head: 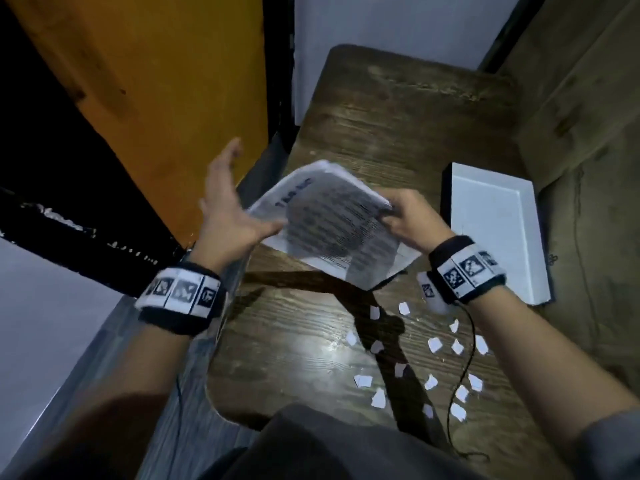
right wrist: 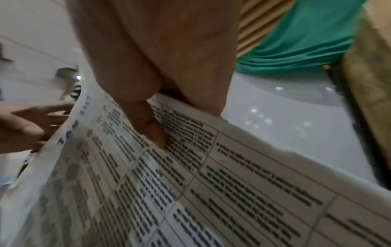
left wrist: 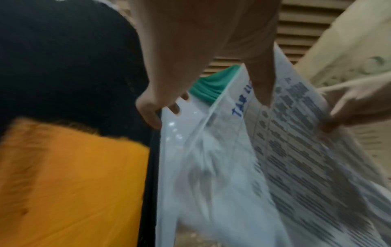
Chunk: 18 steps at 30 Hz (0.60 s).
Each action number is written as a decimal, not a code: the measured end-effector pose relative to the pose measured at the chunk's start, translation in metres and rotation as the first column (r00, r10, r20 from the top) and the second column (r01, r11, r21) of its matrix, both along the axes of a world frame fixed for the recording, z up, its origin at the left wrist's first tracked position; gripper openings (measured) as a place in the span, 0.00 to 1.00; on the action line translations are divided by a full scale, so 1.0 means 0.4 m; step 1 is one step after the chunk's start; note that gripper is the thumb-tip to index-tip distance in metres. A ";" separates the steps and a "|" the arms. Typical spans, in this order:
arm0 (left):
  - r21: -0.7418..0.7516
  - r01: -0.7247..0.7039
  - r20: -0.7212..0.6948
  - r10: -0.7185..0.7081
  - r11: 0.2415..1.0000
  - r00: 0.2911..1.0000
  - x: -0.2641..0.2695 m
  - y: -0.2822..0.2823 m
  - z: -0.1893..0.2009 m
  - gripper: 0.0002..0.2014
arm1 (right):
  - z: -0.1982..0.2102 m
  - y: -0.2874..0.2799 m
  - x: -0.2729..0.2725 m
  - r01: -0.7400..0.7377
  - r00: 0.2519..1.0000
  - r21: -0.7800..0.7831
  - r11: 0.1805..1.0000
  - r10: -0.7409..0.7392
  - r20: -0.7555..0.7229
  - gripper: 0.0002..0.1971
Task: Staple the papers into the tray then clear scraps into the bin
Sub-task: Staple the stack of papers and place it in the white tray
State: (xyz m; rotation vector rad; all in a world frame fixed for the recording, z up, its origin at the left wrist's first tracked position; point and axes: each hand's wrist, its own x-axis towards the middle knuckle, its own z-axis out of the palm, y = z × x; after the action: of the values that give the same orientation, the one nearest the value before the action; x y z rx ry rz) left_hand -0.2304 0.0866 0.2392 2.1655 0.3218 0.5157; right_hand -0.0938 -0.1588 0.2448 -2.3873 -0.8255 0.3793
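A stack of printed papers (head: 332, 216) is held tilted above the wooden table (head: 398, 109). My right hand (head: 389, 216) pinches its right edge, and the right wrist view shows the thumb (right wrist: 152, 130) lying on the printed side (right wrist: 211, 192). My left hand (head: 232, 202) is spread beside the stack's left edge with only the thumb (head: 273, 226) at the paper. The white tray (head: 498, 216) lies to the right with nothing in it. Several small white paper scraps (head: 433, 344) lie scattered on the near part of the table. No stapler or bin shows.
An orange board (head: 156, 81) leans to the left of the table. Brownish upholstery (head: 588, 133) borders the right side behind the tray. A black cable (head: 464, 375) hangs from my right wrist across the scraps.
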 end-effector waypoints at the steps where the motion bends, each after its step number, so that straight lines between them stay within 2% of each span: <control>1: 0.032 0.118 -0.081 -0.115 0.992 0.990 0.014 -0.004 0.024 0.45 | 0.020 0.013 -0.005 -0.063 0.996 -0.069 0.996 0.067 0.051 0.18; 3: -0.113 0.275 -0.193 -0.293 0.955 0.936 0.036 -0.019 0.029 0.29 | 0.044 0.042 -0.015 -0.160 0.983 -0.127 0.979 0.170 0.073 0.17; 5: -0.251 0.230 -0.165 -0.276 0.940 0.947 0.041 -0.018 0.005 0.22 | 0.042 0.034 -0.005 -0.163 0.983 -0.139 0.977 0.173 0.056 0.15; 7: -0.364 0.131 -0.150 -0.197 0.922 0.969 0.025 0.004 -0.027 0.17 | 0.025 -0.025 0.025 -0.004 0.998 -0.106 0.994 0.011 0.066 0.15; 8: -0.420 0.088 -0.145 -0.162 0.903 0.976 0.017 0.021 -0.043 0.16 | 0.001 -0.071 0.043 0.127 0.991 -0.062 0.990 -0.124 0.053 0.20; 10: -0.520 0.023 -0.150 -0.117 0.854 0.982 0.000 0.051 -0.080 0.16 | -0.046 -0.151 0.054 0.361 0.929 0.057 0.931 -0.354 -0.108 0.34; 12: -0.563 -0.006 -0.154 -0.097 0.827 0.983 -0.013 0.059 -0.101 0.16 | -0.119 -0.195 0.048 0.457 0.842 0.157 0.876 -0.369 -0.393 0.43; 13: -0.574 -0.019 -0.144 -0.078 0.819 0.986 -0.014 0.058 -0.112 0.17 | -0.157 -0.201 0.046 0.480 0.802 0.180 0.858 -0.347 -0.485 0.44; 15: -0.610 -0.049 -0.112 -0.025 0.791 0.993 -0.012 0.043 -0.128 0.16 | -0.182 -0.172 0.025 0.518 0.783 0.268 0.812 -0.324 -0.531 0.36; 18: -0.618 -0.148 -0.076 0.128 0.772 0.989 -0.002 0.003 -0.139 0.13 | -0.162 -0.101 0.008 0.590 0.797 0.438 0.678 -0.401 -0.451 0.20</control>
State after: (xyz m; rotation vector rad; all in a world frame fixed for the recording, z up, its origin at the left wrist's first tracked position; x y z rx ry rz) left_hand -0.2312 0.0880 0.1834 1.5050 0.5840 0.3843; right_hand -0.0906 -0.1993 0.1801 -1.8097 -0.0646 0.2363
